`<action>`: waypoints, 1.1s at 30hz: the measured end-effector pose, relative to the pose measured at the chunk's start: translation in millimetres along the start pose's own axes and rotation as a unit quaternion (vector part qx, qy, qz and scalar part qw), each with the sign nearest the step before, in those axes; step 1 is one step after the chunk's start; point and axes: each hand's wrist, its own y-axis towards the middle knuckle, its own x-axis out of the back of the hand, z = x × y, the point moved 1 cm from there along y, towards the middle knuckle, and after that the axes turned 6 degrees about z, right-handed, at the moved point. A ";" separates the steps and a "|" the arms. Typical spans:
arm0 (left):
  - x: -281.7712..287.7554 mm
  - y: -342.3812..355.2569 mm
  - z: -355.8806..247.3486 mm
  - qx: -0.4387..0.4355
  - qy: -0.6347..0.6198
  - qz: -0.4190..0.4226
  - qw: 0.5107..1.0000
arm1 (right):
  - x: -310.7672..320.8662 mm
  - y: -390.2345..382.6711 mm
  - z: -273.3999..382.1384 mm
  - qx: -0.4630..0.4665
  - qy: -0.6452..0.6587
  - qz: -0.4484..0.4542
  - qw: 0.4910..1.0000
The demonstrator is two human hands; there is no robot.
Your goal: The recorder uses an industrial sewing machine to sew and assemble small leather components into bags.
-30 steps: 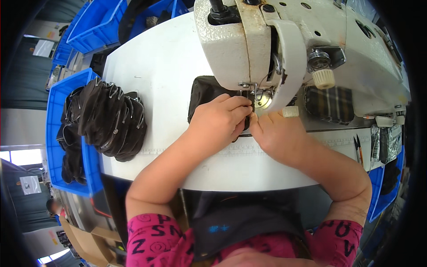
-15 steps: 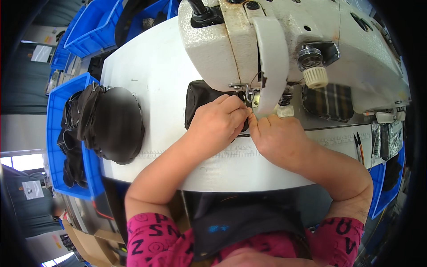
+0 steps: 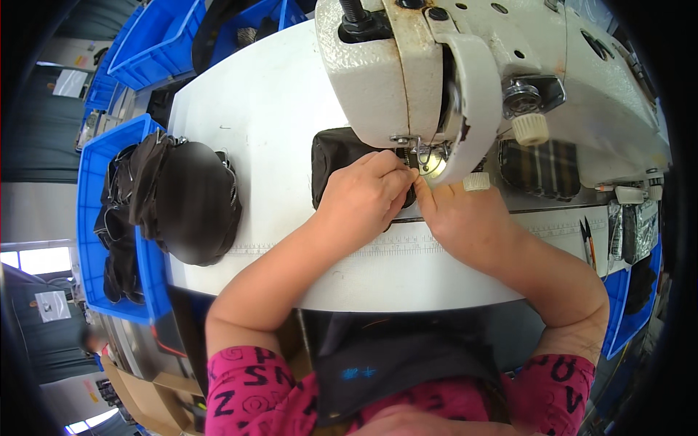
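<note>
A black fabric pouch [image 3: 336, 156] lies under the needle area of a white sewing machine [image 3: 378, 87]. My left hand [image 3: 367, 190] is closed on its right part, thumb and fingers pinched together near the presser foot [image 3: 414, 151]. Beside it, my right hand [image 3: 465, 218] has its fingers curled, its fingertips meeting the left thumb at the pouch's edge. A narrow toothed strip like a zipper shows by the left fingertips. What lies between the fingers is mostly hidden.
At left, a blue bin [image 3: 149, 291] holds dark pouches, and a stack of black pouches [image 3: 196, 203] leans over the white table [image 3: 254, 94]. A plaid fabric piece [image 3: 539, 168] lies under the machine arm. Black-tipped snips or tweezers [image 3: 587, 243] rest at right, beside clear packets [image 3: 640, 225].
The machine head appears farther right in the picture. Both hands and the pouch have shifted slightly right together, with the grip much the same. Brighter light falls on the metal by the needle.
</note>
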 end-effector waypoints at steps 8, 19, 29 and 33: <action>-1.6 0.6 -1.0 0.010 0.007 -0.003 1.000 | 2.3 -1.8 -3.5 0.004 0.006 -0.021 1.000; -4.8 3.7 0.1 0.023 0.022 -0.014 0.999 | -3.3 2.1 -6.9 -0.020 -0.013 -0.052 0.998; 2.5 5.2 -3.8 0.060 -0.050 -0.037 0.996 | -5.8 6.5 -15.8 -0.027 0.108 -0.073 0.991; 19.4 3.8 1.9 0.090 0.015 -0.030 0.995 | -2.2 4.0 -13.1 -0.014 0.084 -0.070 0.994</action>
